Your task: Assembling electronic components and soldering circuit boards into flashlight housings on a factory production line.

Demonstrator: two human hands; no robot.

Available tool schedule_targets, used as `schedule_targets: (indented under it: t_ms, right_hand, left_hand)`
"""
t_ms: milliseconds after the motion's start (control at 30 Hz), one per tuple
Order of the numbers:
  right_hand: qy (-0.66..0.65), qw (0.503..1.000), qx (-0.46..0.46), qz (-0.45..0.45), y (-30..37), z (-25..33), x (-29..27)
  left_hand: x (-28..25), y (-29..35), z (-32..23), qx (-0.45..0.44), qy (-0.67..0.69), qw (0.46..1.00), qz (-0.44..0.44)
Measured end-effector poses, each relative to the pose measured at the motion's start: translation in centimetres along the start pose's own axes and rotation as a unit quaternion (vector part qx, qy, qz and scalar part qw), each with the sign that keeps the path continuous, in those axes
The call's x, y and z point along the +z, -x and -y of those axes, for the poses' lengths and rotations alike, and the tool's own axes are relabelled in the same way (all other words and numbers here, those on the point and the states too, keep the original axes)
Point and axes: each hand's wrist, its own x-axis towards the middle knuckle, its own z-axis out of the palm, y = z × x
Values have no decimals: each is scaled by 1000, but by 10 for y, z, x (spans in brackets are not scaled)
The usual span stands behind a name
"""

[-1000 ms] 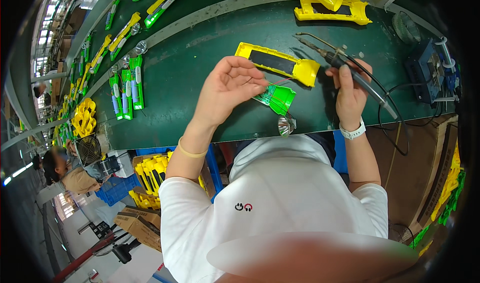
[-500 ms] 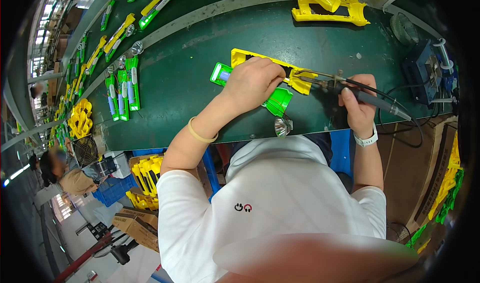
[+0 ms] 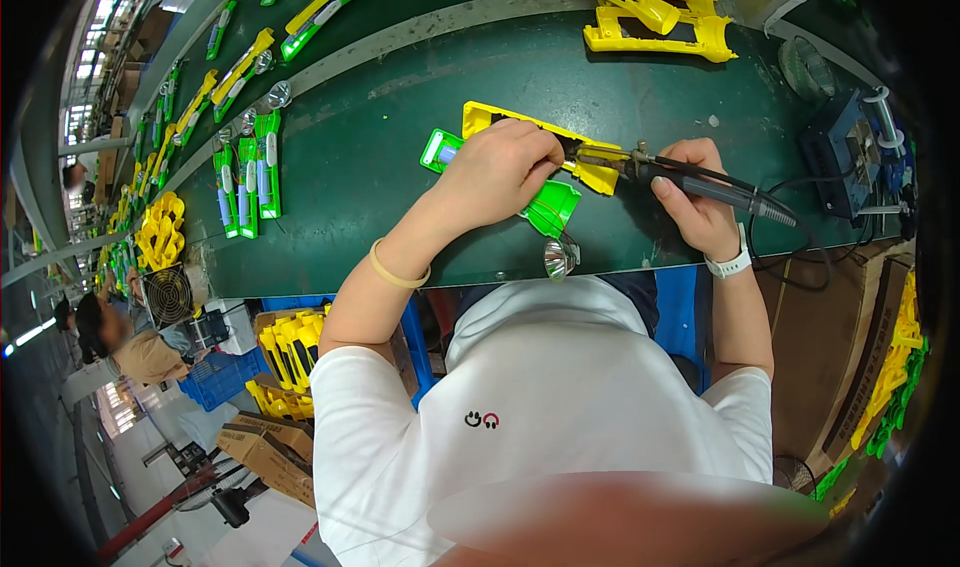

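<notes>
My right hand (image 3: pixel 700 207) is closed around a soldering iron (image 3: pixel 712 188), which points left. A thin metal feed tube runs along its top. The iron's tip reaches over a yellow plastic half-shell (image 3: pixel 597 178), close to the fingertips of my left hand (image 3: pixel 497 174). Those fingers are pinched together over the shell; what they grip is hidden. Beneath that hand lies a green half-shell (image 3: pixel 553 207), with part of a bluish cylindrical cell showing at its left end. Thin wires lead from the green shell to a shiny round lamp reflector (image 3: pixel 560 258) by the table's near edge.
Yellow shells (image 3: pixel 660 37) lie at the far edge. Green shells with cells (image 3: pixel 245 182) stand in a group at left, beside stacked yellow parts (image 3: pixel 162 232) and a fan (image 3: pixel 170 297). A blue soldering station (image 3: pixel 840 152) with its cable sits right. Another person (image 3: pixel 140 352) is at far left.
My right hand has moved the soldering iron left, bringing its tip nearer my left fingertips. The left hand stays pinched at almost the same spot.
</notes>
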Motion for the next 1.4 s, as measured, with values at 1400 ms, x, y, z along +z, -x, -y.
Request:
schedule_targets:
  t_ms: [1400]
  right_hand:
    - [-127,988,72,-55,11,-12,1]
  left_hand:
    - [6,-13,-7,-7,-68,998,-17]
